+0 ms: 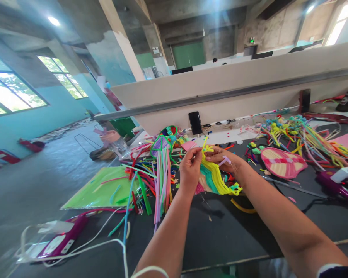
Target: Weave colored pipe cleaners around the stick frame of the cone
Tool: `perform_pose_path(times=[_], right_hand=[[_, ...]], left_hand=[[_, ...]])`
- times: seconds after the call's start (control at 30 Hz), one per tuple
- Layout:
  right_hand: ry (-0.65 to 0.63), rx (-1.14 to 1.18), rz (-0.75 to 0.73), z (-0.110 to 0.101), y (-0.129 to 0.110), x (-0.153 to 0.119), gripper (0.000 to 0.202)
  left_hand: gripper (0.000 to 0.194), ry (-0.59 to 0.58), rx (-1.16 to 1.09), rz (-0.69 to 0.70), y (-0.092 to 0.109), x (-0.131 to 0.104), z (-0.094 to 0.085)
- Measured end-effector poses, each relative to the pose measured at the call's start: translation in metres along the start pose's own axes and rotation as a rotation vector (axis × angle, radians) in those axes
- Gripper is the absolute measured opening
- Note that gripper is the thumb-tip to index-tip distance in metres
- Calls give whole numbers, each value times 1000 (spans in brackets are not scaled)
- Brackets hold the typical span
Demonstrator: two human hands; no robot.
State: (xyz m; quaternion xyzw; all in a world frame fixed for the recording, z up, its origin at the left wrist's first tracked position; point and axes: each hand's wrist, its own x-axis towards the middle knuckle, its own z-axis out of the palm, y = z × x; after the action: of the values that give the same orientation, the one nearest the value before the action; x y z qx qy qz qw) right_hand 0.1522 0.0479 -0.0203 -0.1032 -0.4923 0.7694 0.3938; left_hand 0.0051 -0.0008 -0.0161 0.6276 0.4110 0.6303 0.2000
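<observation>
Both hands hold up a striped piece made of pipe cleaners, with bands of yellow, teal, cream and pink, above the dark table. My left hand pinches its upper left end, where yellow pipe cleaner tips stick up. Around its upper right edge are the fingers of my right hand, closed on the yellow side. A small lilac fuzzy piece shows at the fingers of the right hand. At the lower right end of the striped piece is a yellow and teal curled bit.
Loose pastel pipe cleaners and a green sheet in plastic lie left. A pink and cream woven shape rests right. A phone leans against the partition. Purple corded devices sit at both sides.
</observation>
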Motion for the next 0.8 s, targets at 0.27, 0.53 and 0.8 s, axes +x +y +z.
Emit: perform_pose_path(times=[0.27,0.53,0.8], right_hand=[[90,7,-22,-4,3,3,42],[144,-9,-12,-5,6,4,31],[105,-46,15,0,2,4,38]], left_hand=[[22,4,196,154,-4,0,-2],[12,-30,238,200,-2,1,1],[8,-110,239,164,-4,3,-1]])
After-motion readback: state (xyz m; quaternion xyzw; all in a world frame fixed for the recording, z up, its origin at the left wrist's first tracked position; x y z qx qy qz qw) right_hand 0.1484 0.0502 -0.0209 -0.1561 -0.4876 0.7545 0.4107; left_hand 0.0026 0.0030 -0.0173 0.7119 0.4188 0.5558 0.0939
